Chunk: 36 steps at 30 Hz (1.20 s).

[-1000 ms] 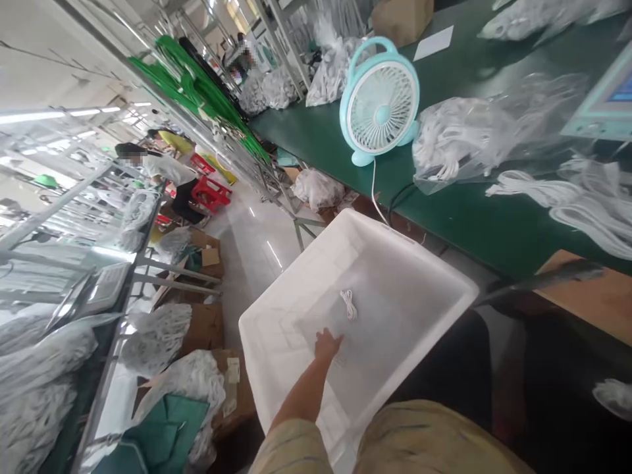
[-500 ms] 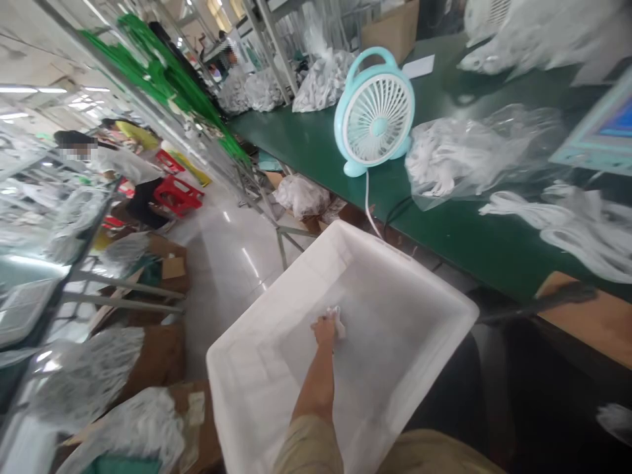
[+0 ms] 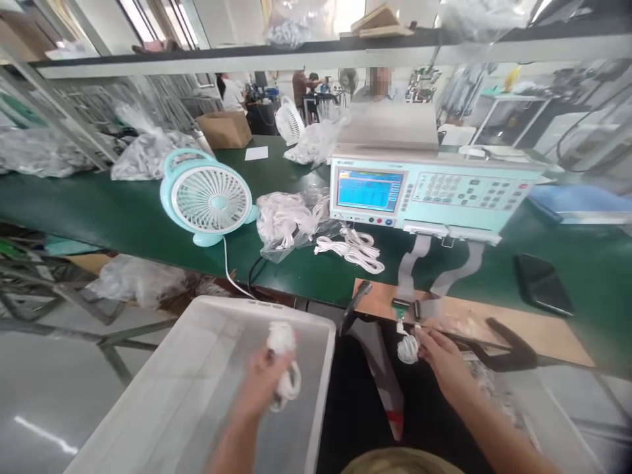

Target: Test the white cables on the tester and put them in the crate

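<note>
My left hand point(image 3: 264, 382), blurred by motion, is closed around a bundled white cable point(image 3: 281, 338) above the white plastic bin point(image 3: 222, 309). Part of that bundle hangs down past my fingers. At the front edge of the table, the fingertips of my right hand point(image 3: 439, 352) pinch the end of a second coiled white cable point(image 3: 407, 349). One end of this coil points up at a small green circuit board point(image 3: 399, 314); whether it is plugged in I cannot tell. Two grey ribbon cables point(image 3: 407, 266) run from there to a light-blue tester point(image 3: 461, 191) with a lit screen.
A light-blue fan point(image 3: 217, 201) stands on the green table point(image 3: 306, 280). Beside it lie a bag of white cables point(image 3: 289, 217) and loose cables point(image 3: 355, 250). A black phone point(image 3: 543, 283) rests at the right. People are across the room.
The view has swung right, from the bin to the tester. My left hand has risen from the bin floor with the cable bundle. My right hand has come into view holding a cable.
</note>
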Tool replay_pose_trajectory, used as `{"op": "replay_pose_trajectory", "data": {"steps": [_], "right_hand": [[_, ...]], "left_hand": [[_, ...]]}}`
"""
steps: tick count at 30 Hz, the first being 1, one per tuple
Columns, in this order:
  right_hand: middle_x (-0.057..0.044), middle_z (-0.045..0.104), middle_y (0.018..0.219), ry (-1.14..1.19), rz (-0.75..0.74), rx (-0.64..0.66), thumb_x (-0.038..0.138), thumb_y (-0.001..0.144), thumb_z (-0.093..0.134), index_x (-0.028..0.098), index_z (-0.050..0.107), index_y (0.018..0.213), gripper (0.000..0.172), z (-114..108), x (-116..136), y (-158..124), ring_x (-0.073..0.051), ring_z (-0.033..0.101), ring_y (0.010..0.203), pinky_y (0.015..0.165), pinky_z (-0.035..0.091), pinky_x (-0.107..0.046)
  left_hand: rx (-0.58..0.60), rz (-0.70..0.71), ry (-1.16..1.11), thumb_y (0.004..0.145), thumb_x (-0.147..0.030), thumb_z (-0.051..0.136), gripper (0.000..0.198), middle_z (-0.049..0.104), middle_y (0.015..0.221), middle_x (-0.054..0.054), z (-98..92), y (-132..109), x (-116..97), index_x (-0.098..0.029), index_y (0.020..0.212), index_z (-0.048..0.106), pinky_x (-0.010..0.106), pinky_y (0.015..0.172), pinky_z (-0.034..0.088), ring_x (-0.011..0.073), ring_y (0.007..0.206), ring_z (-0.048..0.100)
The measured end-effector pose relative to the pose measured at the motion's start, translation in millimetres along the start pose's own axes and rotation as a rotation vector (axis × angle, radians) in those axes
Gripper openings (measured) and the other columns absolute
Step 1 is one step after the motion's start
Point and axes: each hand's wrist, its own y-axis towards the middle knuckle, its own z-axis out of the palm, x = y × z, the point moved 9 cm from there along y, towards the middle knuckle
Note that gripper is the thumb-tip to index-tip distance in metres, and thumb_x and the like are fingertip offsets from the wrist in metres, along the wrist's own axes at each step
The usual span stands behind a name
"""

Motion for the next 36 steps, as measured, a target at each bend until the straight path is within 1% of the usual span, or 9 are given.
{"op": "replay_pose_trajectory", "data": {"steps": [4, 9, 12, 23, 27, 30, 32, 34, 36], "right_hand": [[0.002, 0.049, 0.055, 0.026, -0.007, 0.068, 0.056, 0.062, 0.077, 0.016, 0.063, 0.066, 0.043, 2.9, -3.2, -0.2, -0.011, 0.040, 0.051, 0.050, 0.034, -0.023], [0.003, 0.044, 0.051, 0.013, -0.059, 0.101, 0.066, 0.059, 0.071, 0.016, 0.059, 0.062, 0.051, 7.5, 5.4, -1.1, -0.011, 0.035, 0.049, 0.048, 0.029, -0.024], [0.004, 0.042, 0.050, 0.038, -0.074, 0.101, 0.068, 0.057, 0.071, 0.018, 0.054, 0.057, 0.053, 7.2, 8.7, -1.7, -0.011, 0.034, 0.048, 0.048, 0.028, -0.025], [0.004, 0.043, 0.053, 0.016, -0.080, 0.121, 0.067, 0.067, 0.064, 0.020, 0.046, 0.057, 0.051, 9.2, -4.8, -15.0, -0.013, 0.038, 0.052, 0.050, 0.033, -0.025], [0.003, 0.044, 0.054, -0.196, -0.127, 0.200, 0.060, 0.082, 0.050, 0.021, 0.044, 0.061, 0.045, -24.6, -11.7, -33.7, -0.014, 0.042, 0.052, 0.050, 0.036, -0.025], [0.001, 0.048, 0.056, -0.671, -0.253, 0.232, 0.053, 0.087, 0.045, 0.021, 0.050, 0.063, 0.040, -77.9, -9.1, -38.8, -0.016, 0.046, 0.052, 0.051, 0.037, -0.027], [-0.005, 0.055, 0.071, -0.950, -0.415, 0.072, 0.054, 0.087, 0.045, 0.020, 0.060, 0.077, 0.039, -111.0, 10.0, -42.0, -0.020, 0.052, 0.059, 0.055, 0.040, -0.032], [-0.009, 0.058, 0.087, -0.972, -0.515, 0.095, 0.049, 0.092, 0.043, 0.020, 0.064, 0.096, 0.037, -110.3, 26.5, -49.7, -0.023, 0.056, 0.074, 0.065, 0.045, -0.035], [-0.008, 0.057, 0.093, -0.766, -0.513, 0.329, 0.040, 0.096, 0.040, 0.022, 0.063, 0.105, 0.031, -80.5, 35.8, -59.9, -0.021, 0.057, 0.083, 0.074, 0.046, -0.034]], "left_hand": [[0.642, 0.174, -0.272, 0.063, -0.022, 0.066, 0.030, 0.072, 0.090, 0.007, 140.5, -46.6, -89.1, -0.012, 0.091, 0.073, 0.032, 0.082, 0.047, 0.0254, 0.089, 0.061], [0.827, -0.017, -0.527, 0.058, -0.027, 0.071, 0.035, 0.067, 0.073, 0.004, 230.8, -57.2, -96.6, -0.011, 0.089, 0.073, 0.029, 0.074, 0.047, 0.0177, 0.071, 0.059], [0.761, -0.121, -0.595, 0.055, -0.031, 0.075, 0.042, 0.065, 0.067, 0.003, 236.5, -61.3, -86.6, -0.010, 0.091, 0.073, 0.026, 0.064, 0.046, 0.0142, 0.061, 0.056], [0.729, 0.033, -0.369, 0.063, -0.024, 0.070, 0.034, 0.066, 0.082, 0.006, 220.2, -92.3, -88.7, -0.012, 0.095, 0.071, 0.027, 0.071, 0.046, 0.0178, 0.074, 0.057], [0.850, 0.084, -0.246, 0.066, -0.024, 0.069, 0.030, 0.061, 0.103, 0.008, 219.3, -99.8, -84.2, -0.015, 0.094, 0.072, 0.030, 0.085, 0.045, 0.0220, 0.093, 0.056], [0.931, 0.181, -0.132, 0.068, -0.029, 0.073, 0.028, 0.055, 0.108, 0.007, 216.7, -107.2, -86.8, -0.018, 0.093, 0.072, 0.030, 0.091, 0.041, 0.0225, 0.100, 0.051], [1.012, 0.217, -0.085, 0.069, -0.039, 0.074, 0.029, 0.055, 0.097, 0.006, 221.4, -115.3, -89.1, -0.017, 0.088, 0.072, 0.030, 0.088, 0.042, 0.0210, 0.093, 0.050], [1.103, 0.257, -0.069, 0.070, -0.047, 0.073, 0.035, 0.053, 0.088, 0.004, 230.8, -126.2, -94.7, -0.016, 0.086, 0.071, 0.029, 0.084, 0.042, 0.0191, 0.087, 0.050], [1.169, 0.286, -0.069, 0.068, -0.051, 0.073, 0.039, 0.053, 0.087, 0.004, 240.9, -136.7, -101.4, -0.016, 0.085, 0.071, 0.028, 0.081, 0.043, 0.0177, 0.083, 0.050]]}}
